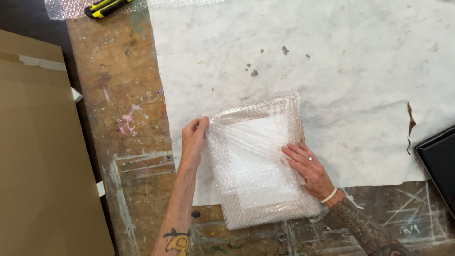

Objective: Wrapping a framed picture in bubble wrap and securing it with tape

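Note:
A flat rectangular item wrapped in clear bubble wrap lies on a white, stained paper sheet over a paint-marked wooden table. My left hand pinches the wrap at the package's upper left corner. My right hand presses flat on the package's right side, fingers spread, with a ring and a pale wristband showing.
A large brown cardboard sheet covers the left side. A yellow and black utility knife lies on more bubble wrap at the top left. A black tray-like object sits at the right edge. The paper has a tear near the right.

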